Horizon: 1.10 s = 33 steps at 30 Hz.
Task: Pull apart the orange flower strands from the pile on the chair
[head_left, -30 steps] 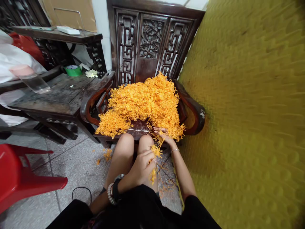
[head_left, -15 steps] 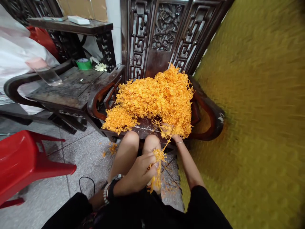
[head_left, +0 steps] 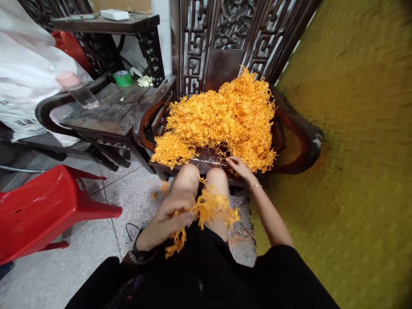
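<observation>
My left hand (head_left: 172,219), over my lap, is closed round a bunch of orange, curly, stringy strands (head_left: 212,206). The bunch is blurred and spreads out on both sides of the fingers. My right hand (head_left: 241,167) is at the front edge of the wooden chair seat (head_left: 207,156), its fingertips together at a few loose orange strands (head_left: 221,155). Behind it, a big heap of the same orange strands (head_left: 222,116) covers most of the seat. A smaller clump (head_left: 174,150) lies at the seat's front left.
To the left stands a red plastic stool (head_left: 64,210). Another dark wooden chair (head_left: 106,116) holds a bottle with a pink lid (head_left: 79,90) and a roll of green tape (head_left: 122,78). Orange scraps (head_left: 164,187) lie on the floor. A yellow-brown textured surface (head_left: 354,128) fills the right side.
My left hand has moved left with its bunch, away from my right hand. The strand that stretched between the hands no longer does. The view has shifted slightly.
</observation>
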Each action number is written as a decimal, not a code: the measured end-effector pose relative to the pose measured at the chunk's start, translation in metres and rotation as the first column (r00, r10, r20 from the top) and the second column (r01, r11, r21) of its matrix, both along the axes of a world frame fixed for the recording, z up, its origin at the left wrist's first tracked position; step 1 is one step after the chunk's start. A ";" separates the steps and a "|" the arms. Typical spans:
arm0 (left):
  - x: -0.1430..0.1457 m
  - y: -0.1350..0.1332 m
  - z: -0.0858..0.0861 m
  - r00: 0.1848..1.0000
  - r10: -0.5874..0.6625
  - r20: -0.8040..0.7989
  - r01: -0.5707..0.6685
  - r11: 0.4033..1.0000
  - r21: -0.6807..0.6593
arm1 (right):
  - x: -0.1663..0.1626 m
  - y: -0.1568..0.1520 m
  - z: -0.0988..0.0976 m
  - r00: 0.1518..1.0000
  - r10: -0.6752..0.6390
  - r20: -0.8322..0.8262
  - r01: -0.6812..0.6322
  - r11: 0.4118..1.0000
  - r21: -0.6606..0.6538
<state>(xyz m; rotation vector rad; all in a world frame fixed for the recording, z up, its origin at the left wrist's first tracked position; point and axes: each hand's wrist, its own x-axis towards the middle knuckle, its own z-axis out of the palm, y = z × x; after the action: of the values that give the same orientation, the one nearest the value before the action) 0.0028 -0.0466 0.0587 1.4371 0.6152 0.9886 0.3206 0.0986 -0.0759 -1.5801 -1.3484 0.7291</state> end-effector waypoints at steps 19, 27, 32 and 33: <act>0.015 0.038 -0.046 0.743 0.514 0.429 0.008 0.634 -0.773 | -0.087 -0.131 0.067 0.719 0.605 -0.343 -0.644 0.765 0.000; -0.003 0.049 -0.061 0.673 0.572 0.469 0.013 0.625 -0.781 | -0.094 -0.133 0.057 0.697 0.452 -0.556 -0.627 0.760 -0.169; -0.006 0.052 -0.060 0.645 0.553 0.527 0.087 0.633 -0.769 | -0.079 -0.135 0.065 0.777 0.490 -0.396 -0.597 0.773 -0.215; -0.005 0.053 -0.059 0.667 0.521 0.533 0.117 0.633 -0.765 | -0.076 -0.136 0.068 0.776 0.559 -0.290 -0.625 0.740 -0.246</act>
<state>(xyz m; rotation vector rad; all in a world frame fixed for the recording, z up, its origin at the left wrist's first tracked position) -0.0018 0.0062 -0.0002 0.1302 0.5033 1.1925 0.2445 -0.0374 -0.0082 -1.2526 -1.6592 1.5420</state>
